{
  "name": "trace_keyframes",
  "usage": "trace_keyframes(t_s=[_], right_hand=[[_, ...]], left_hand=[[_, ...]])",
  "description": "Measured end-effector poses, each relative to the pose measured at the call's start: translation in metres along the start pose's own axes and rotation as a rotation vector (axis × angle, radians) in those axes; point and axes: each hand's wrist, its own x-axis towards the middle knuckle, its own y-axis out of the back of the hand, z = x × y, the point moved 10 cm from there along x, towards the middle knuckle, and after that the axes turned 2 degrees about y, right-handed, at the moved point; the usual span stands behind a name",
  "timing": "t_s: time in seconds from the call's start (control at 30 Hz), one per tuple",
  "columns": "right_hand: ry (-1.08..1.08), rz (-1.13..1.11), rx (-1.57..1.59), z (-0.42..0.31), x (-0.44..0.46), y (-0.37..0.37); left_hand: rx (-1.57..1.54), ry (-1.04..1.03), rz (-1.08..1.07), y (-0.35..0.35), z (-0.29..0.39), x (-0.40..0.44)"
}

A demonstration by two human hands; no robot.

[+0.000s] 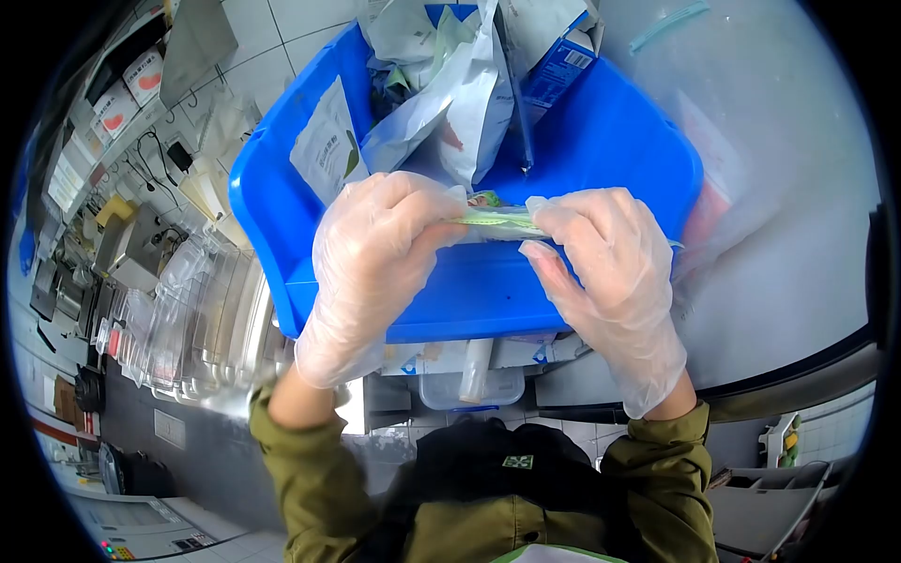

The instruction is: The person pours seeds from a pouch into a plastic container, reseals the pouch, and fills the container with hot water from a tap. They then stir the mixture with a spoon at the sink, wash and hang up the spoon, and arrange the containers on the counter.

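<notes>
A small clear plastic bag with a green zip-like strip along its top (pixel 497 220) stretches between my two hands, above the front of a blue bin (pixel 450 314). My left hand (pixel 375 244), in a clear disposable glove, pinches the strip's left end. The other end lies at the fingers of my right hand (pixel 610 258), gloved likewise, its index finger on the strip and its thumb a little below. Something reddish and green shows behind the strip; most of the bag's contents are hidden.
Inside the bin stand white pouches (pixel 479 113), a label-printed pouch (pixel 328 141) and a blue box (pixel 558 75). To the right, a clear bag (pixel 713 206) lies on a pale surface. Clear containers (pixel 188 319) and shelved boxes (pixel 131 89) are at left.
</notes>
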Motion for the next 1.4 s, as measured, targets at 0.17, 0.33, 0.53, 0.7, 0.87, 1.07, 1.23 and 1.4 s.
trace_keyframes(t_s=[0.17, 0.33, 0.53, 0.7, 0.87, 1.07, 1.23, 1.4], right_hand=[[0.023, 0.060, 0.017, -0.001, 0.006, -0.003], [0.070, 0.090, -0.031, -0.009, 0.014, -0.015], [0.098, 0.075, -0.065, -0.015, 0.018, -0.023], [0.111, 0.032, -0.112, -0.017, 0.019, -0.026], [0.111, 0.031, -0.145, -0.019, 0.020, -0.032], [0.111, 0.116, -0.097, -0.012, 0.017, -0.021], [0.093, 0.092, -0.082, -0.011, 0.016, -0.021], [0.080, 0.046, -0.047, -0.013, 0.018, -0.023]], left_hand=[[0.024, -0.018, 0.005, -0.002, 0.000, 0.001], [0.119, -0.065, 0.018, -0.005, 0.006, 0.000], [0.252, -0.074, 0.024, -0.012, 0.011, -0.002], [0.317, -0.073, 0.040, -0.015, 0.013, -0.002], [0.359, -0.064, 0.036, -0.017, 0.013, -0.003], [0.164, 0.036, 0.028, 0.004, -0.007, -0.003], [0.032, 0.143, 0.044, 0.007, -0.021, -0.010], [0.151, 0.065, 0.046, 0.006, -0.012, -0.008]])
